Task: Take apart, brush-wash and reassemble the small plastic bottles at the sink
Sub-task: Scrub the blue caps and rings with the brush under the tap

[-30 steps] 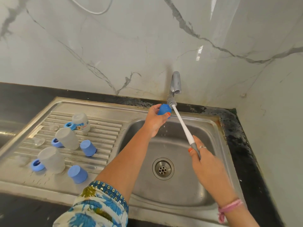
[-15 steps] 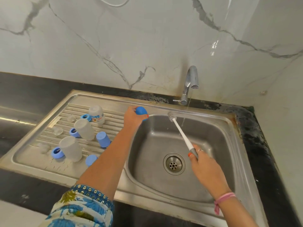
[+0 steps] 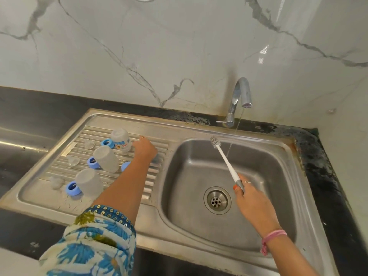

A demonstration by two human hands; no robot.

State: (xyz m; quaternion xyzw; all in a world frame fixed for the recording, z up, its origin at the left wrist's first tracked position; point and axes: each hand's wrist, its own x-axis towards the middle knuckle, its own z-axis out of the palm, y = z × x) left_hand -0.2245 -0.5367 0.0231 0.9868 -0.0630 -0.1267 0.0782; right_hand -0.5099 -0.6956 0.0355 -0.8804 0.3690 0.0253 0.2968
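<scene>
Three translucent bottle bodies stand upside down on the drainboard [image 3: 159,174]: one with a label [image 3: 120,139], one in the middle [image 3: 105,159] and one nearest me [image 3: 89,182]. A blue ring [image 3: 73,188] lies beside each body, and a blue cap [image 3: 125,166] shows at my forearm. My left hand [image 3: 145,150] rests palm down on the drainboard next to the labelled bottle, fingers curled; the blue cap it carried is hidden beneath it. My right hand [image 3: 251,200] grips the grey end of the white bottle brush [image 3: 225,160], bristles up over the basin.
Water runs in a thin stream from the chrome tap [image 3: 242,96] into the steel basin [image 3: 268,156], just right of the brush head. Clear teats [image 3: 73,160] lie at the drainboard's left. The drain [image 3: 217,200] is below the brush. Black counter surrounds the sink.
My left hand carried the blue cap from under the tap leftward and lowered onto the drainboard. The brush came away from the cap and stays over the basin.
</scene>
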